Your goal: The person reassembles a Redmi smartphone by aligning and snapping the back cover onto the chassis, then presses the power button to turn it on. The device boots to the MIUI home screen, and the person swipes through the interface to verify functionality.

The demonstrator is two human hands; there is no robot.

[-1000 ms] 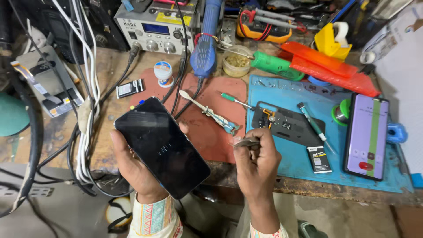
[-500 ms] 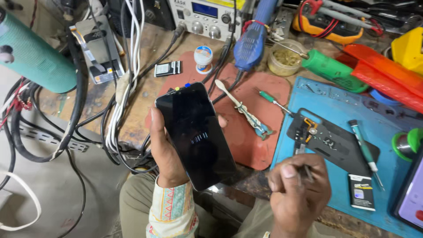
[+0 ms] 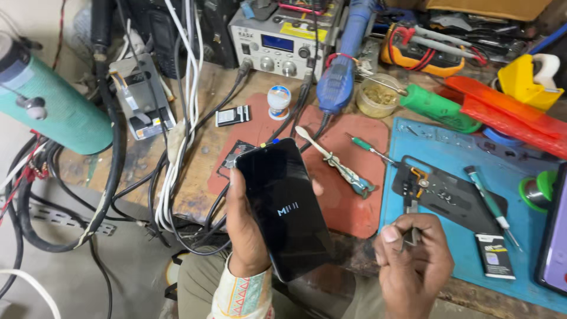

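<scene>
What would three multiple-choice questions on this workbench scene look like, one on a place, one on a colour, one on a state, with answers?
1. Where is the phone?
A. In the left hand
B. Flat on the blue mat
C. On the floor

2. What colour is the mat under the black phone back cover?
A. Yellow
B. Blue
C. White

3. What state is the phone's screen in?
A. Cracked and blank
B. Dark with a small pale logo
C. Showing a bright photo

Answers: 1 A, the left hand's fingers wrap its edges above the bench. 2 B, the cover lies on a blue mat. 3 B, a pale logo glows mid-screen on black.
</scene>
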